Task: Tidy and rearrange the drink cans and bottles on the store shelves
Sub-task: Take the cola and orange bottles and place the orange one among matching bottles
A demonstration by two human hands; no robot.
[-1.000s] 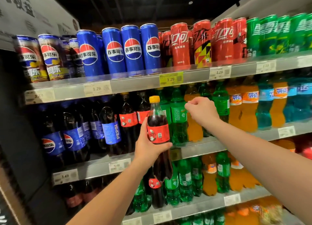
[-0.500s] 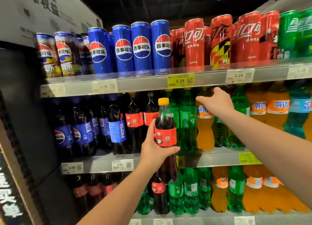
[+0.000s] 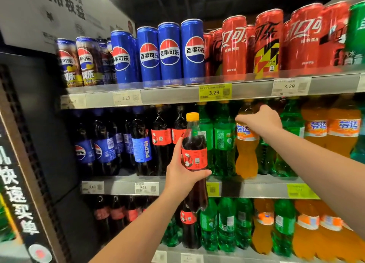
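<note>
Glossy metal cans (image 3: 169, 52); clear plastic bottles (image 3: 194, 144)

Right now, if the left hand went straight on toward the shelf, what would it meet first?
Likely the nearest green bottle, hit by the cola bottle that the left hand holds; depth is unclear.

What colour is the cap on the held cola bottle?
The cap is yellow-orange, clearest in the head view.

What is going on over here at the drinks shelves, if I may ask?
A person is sorting the soft drinks. The left hand holds a yellow-capped cola bottle upright in front of the middle shelf. The right hand grips the neck of an orange soda bottle at that shelf's front, between green bottles. Blue cans and red cans line the shelf above.
</note>
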